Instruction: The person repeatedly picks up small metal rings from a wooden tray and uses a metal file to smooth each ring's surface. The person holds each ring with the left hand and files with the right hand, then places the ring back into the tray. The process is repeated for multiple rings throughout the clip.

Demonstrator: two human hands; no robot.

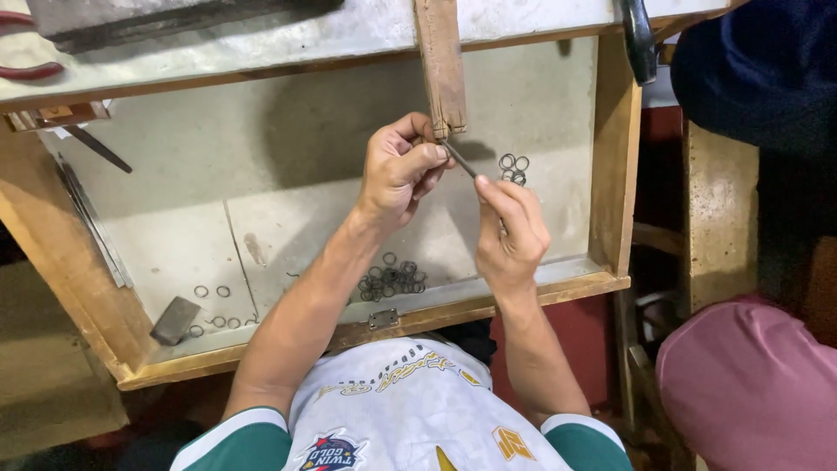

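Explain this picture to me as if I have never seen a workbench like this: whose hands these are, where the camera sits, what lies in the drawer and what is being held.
The camera is worn on the person's head and looks straight down, so both arms belong to the wearer. They work over an open wooden drawer pulled out under a workbench. A wooden peg sticks out from the bench edge as a rest.

The left hand is pressed against the tip of that peg, pinching something too small to make out. The right hand holds a thin dark tool, probably a file, angled up to the same spot.

In the drawer lie small metal rings: a pile near the front, a few by the right hand, some loose ones on the left beside a flat grey piece. Another person sits at the right.
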